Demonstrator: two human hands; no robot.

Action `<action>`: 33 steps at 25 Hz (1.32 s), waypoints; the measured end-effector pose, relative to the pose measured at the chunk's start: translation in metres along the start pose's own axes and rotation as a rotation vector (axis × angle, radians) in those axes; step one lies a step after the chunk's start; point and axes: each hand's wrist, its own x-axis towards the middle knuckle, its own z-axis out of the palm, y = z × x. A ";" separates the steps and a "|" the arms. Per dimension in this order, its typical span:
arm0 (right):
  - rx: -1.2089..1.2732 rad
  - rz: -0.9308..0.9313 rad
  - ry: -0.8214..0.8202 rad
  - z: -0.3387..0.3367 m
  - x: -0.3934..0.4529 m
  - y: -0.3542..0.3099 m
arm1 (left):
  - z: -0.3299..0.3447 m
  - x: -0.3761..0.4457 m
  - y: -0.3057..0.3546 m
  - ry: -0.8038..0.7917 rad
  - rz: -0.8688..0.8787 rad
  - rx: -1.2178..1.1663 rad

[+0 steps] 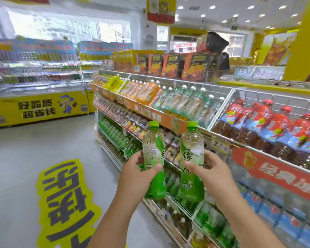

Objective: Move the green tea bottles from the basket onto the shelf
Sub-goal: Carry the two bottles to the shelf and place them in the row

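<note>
Before the shelf (168, 120), at chest height: two green tea bottles, both upright, green caps up, held clear of the racks. Left bottle (154, 158) pinched by the left grip (138, 173) around its middle, thumb across the label, fingers curled behind. Right bottle (192, 161) clasped by the right grip (210, 173) at the same level, thumb in front, fingers round the far side. Both forearms stretched forward and up, wrists angled inward. Basket out of sight.

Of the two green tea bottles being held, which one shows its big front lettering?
The bottle in the right hand, the right-hand bottle. The left-hand bottle shows fine print instead.
</note>
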 end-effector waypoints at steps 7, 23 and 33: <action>0.003 -0.014 -0.073 0.053 0.102 0.001 | -0.011 0.109 -0.004 0.013 -0.005 -0.105; 0.080 -0.031 0.525 0.166 0.210 -0.004 | -0.004 0.363 -0.010 -0.622 0.188 -0.125; 0.017 -0.003 0.560 0.143 0.209 0.001 | 0.031 0.354 -0.010 -0.843 0.175 -0.198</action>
